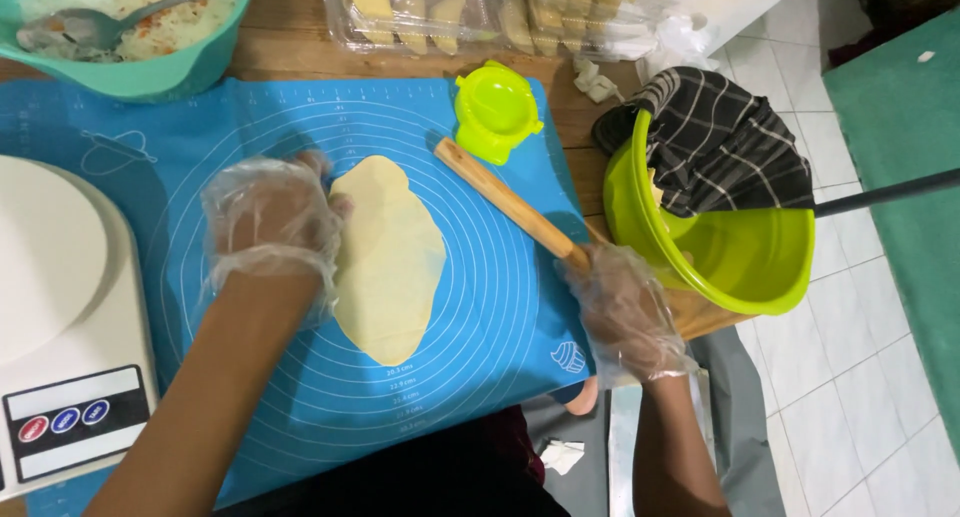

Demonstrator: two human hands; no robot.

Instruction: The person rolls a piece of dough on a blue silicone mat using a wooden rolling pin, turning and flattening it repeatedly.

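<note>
A flat, pale yellow sheet of dough [388, 262] lies on a blue baking mat [490, 317] with ring markings. My left hand [270, 227], in a clear plastic glove, rests on the dough's left edge. My right hand [625, 312], also gloved, grips the near end of a wooden rolling pin [505, 199]. The pin lies diagonally across the mat's right side, apart from the dough. Just beyond the pin's far end sits a lime green dumpling press [495, 112].
A white kitchen scale [60, 307] stands at the left. A teal bowl [150, 72] of filling with a spoon sits top left. Clear trays [450, 17] of folded dumplings lie at the back. A lime green bowl [740, 252] with a checked cloth [725, 142] overhangs the table's right edge.
</note>
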